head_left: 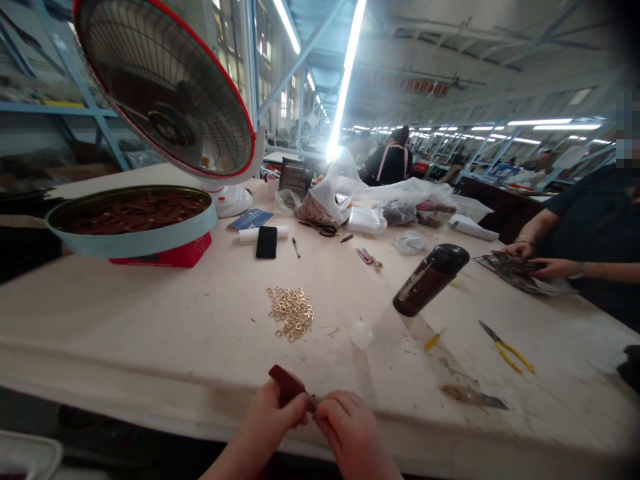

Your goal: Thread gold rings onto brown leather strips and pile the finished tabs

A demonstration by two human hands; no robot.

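1. Grips brown leather-like strip (287, 382) in left hand (274, 412), with thumb and fingers closed on it; see wider end jutting past the fingers, toward the upper left.
2. Holds right hand (347, 425) just beside the left, with fingers curled together at the strip's other end. Cannot tell whether pinching it or merely touching; partly hidden by fingertips, too small to read.
3. Find strip at the near edge of the pale worktable (225, 300), between both hands, on the near side of a loose pile of small gold-coloured metal rings (294, 315).
4. Beyond the rings, see black smartphone (267, 243) at a white roll (247, 236), with pen (297, 247) to the right and blue leaflet (253, 219) behind.
5. At left, note round blue-walled tray (137, 248) full of brown pieces, set on a red box (173, 253); behind that, red-rimmed fan (170, 127).
6. To the right, see dark bottle (423, 283) with black lid, small yellow-handled tool (433, 341), yellow-handled pliers (507, 350) with handles spread, blade-like tool (475, 397) near the front.
7. Farther back, note plastic bags (333, 190); at far right, co-worker's hands (555, 268) on a dark stack (517, 267).
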